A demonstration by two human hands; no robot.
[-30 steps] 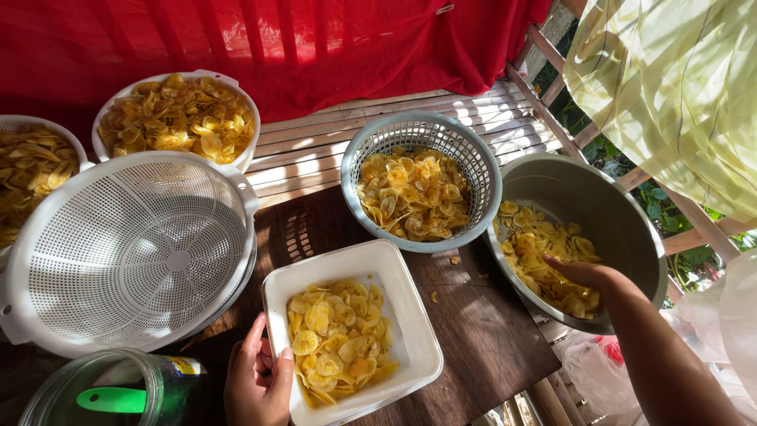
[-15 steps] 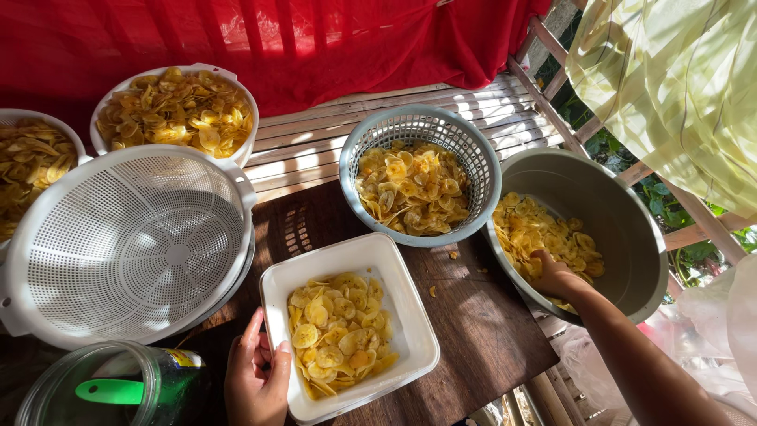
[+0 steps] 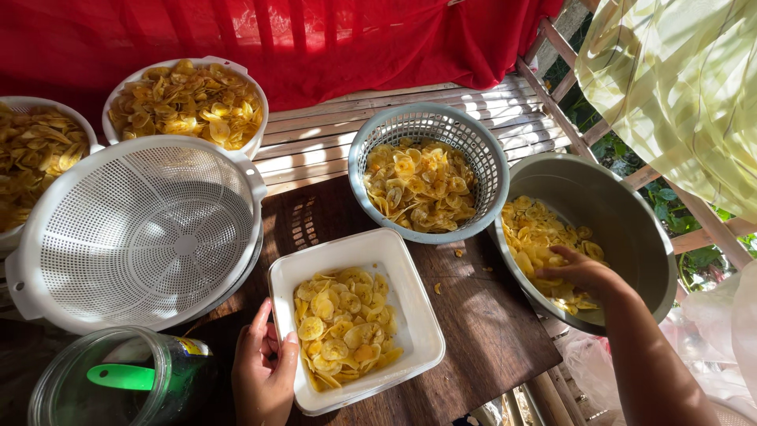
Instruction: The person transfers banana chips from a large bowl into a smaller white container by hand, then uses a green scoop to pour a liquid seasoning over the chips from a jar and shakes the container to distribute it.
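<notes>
As viewed from above, going left to right, a partly cropped white bowl point(image 3: 31, 158) of fried yellow chips sat at the far left, with a second white bowl point(image 3: 185, 99) of darker chips beyond it. Nearer lay an empty white perforated colander point(image 3: 138, 233), and at the near left edge a clear jar point(image 3: 118, 383) with a green utensil point(image 3: 122, 377) inside. The left hand point(image 3: 264, 371) grasped the near left rim of the square white tub point(image 3: 355, 319), thumb over the edge and fingers point(image 3: 260, 319) spread along the outer wall. Within the tub lay a shallow heap of thin round chips point(image 3: 343, 331). Farther right stood a grey mesh basket point(image 3: 430, 170), also holding chips, on the dark wooden surface point(image 3: 489, 323), where a few crumbs point(image 3: 436, 288) lay loose. At the right, the right hand point(image 3: 579, 272) reached into the metal basin point(image 3: 623, 225), fingers curled down on the chips there; whether it was clenched on any could not be told. A red cloth point(image 3: 315, 39) hung at the far side.

Judged by their look, the chips were light, stiff and brittle, probably oily, so a loose cupped scoop from beneath would suit better than a pinch. The tub seemed light and rigid, best held by its rim.
</notes>
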